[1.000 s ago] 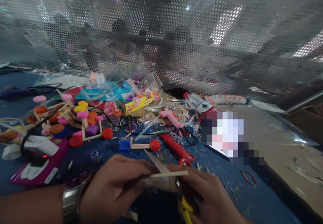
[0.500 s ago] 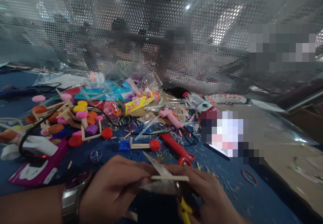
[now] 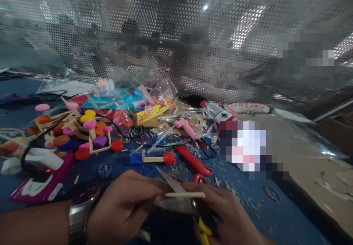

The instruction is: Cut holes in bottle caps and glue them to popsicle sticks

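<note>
At the near edge my left hand, below a wristwatch, is closed with its fingertips on the left end of a short wooden stick. My right hand grips a pair of scissors with yellow handles, its fingers also touching the stick's right end. The blades stand apart, with the stick lying across them near the pivot. Just beyond the hands is a stick piece with a blue cap and a red cap at its ends.
Left lie stick-and-clay models and a magenta box. A pink glue gun, a red-handled tool, a yellow packet and a plastic bottle lie further off. A perforated metal screen stands behind.
Both hands stay nearly in place. The stick and scissors have shifted only slightly, and the blades remain apart around the stick.
</note>
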The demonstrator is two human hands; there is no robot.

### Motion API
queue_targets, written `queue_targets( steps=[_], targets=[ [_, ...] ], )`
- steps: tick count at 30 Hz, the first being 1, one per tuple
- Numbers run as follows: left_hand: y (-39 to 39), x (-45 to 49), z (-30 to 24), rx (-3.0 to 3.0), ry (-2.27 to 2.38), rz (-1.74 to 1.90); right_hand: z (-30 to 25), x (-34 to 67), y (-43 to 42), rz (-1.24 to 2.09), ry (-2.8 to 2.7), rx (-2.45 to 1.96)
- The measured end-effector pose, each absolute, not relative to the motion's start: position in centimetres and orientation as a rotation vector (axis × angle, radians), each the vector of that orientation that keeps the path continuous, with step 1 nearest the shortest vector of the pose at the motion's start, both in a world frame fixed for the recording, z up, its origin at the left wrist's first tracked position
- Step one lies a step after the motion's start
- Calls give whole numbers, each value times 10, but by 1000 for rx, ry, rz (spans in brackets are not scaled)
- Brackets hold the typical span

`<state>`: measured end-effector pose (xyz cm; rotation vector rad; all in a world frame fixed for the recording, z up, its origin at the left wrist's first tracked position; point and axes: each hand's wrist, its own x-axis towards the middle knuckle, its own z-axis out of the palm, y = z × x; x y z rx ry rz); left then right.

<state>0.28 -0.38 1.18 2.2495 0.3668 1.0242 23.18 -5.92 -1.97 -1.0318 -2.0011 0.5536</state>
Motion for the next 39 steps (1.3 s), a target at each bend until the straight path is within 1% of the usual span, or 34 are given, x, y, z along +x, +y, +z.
queue_targets(
  steps=[10,14,18,31,35,39],
  targets=[
    [-2,1,11,2258,385,975,-26,232,-60,552,-1982,-984],
    [-2,1,11,2283,402,1021,-14,232,-62,630,-2042,-1111],
    [-2,2,13,2303,408,1030,-3,231,-64,631,-2068,-1151],
    [-7,3,15,2334,416,1010,-12,234,-66,577,-2078,-1190],
    [-6,3,17,2367,410,1096,-21,233,-62,519,-2052,-1088],
    [-2,4,18,2358,324,1176,-12,232,-60,484,-2076,-1099]
  ],
)
